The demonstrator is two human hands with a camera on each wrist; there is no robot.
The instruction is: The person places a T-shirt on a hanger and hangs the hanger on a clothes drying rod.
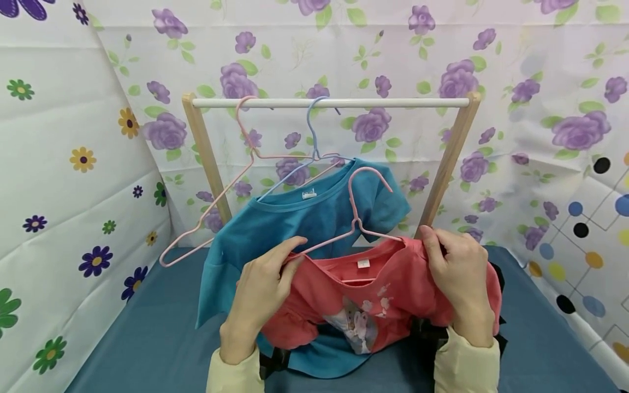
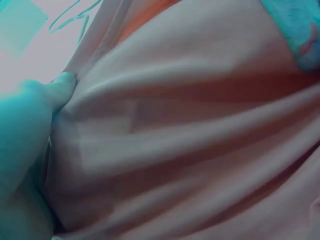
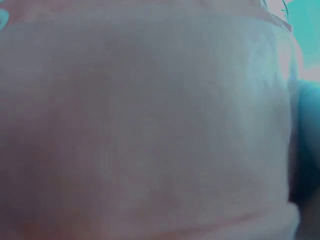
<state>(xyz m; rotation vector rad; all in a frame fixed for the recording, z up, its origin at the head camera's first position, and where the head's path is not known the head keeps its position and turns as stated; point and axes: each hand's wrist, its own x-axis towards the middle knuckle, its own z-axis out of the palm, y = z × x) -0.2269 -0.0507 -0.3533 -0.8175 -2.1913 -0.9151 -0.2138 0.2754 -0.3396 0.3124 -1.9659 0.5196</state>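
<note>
My left hand (image 1: 262,289) pinches the left shoulder of a coral-red T-shirt (image 1: 314,289), and my right hand (image 1: 454,267) grips its right shoulder. Inside the neck opening sits a pink hanger (image 1: 355,213), its hook standing up above the collar, apart from the rail. In the left wrist view, a thumb (image 2: 62,90) presses on the edge of the shirt cloth (image 2: 190,125). Blurred cloth (image 3: 150,120) fills most of the right wrist view. Behind the red shirt, a blue T-shirt (image 1: 290,218) hangs from a blue hanger (image 1: 312,125), tilted lower at its left.
A rack with a white rail (image 1: 393,102) and wooden posts (image 1: 447,164) stands at the back. Left of the blue hanger, a bare pink hanger (image 1: 245,134) hangs on the rail. Below is a dark blue table surface (image 1: 147,338), with floral cloth walls (image 1: 516,180) around.
</note>
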